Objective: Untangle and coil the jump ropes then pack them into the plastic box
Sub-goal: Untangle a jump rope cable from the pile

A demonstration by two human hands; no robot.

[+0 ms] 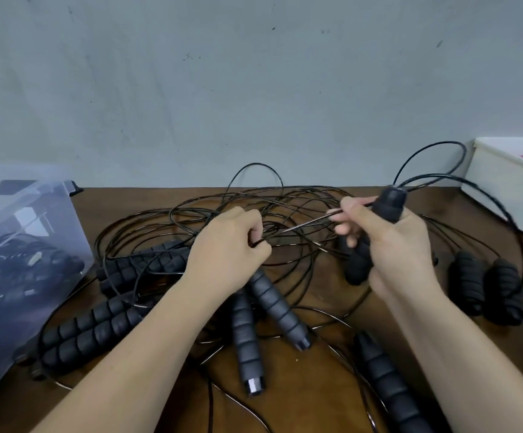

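A tangle of thin black jump-rope cords (222,210) covers the middle of the brown table (316,295). Several black ribbed foam handles lie around it, among them a pair at the left (91,332) and a pair in the middle (272,304). My left hand (226,248) pinches a strand of cord in the tangle. My right hand (388,245) grips one black handle (390,201) upright, and its fingers also hold a taut length of cord running toward my left hand. The clear plastic box (19,245) stands at the left with coiled black ropes inside.
A white tub (501,182) with something pink inside sits at the back right corner. A grey wall rises directly behind the table. Two more handles (485,285) lie at the right, and one (385,382) near the front edge under my right forearm.
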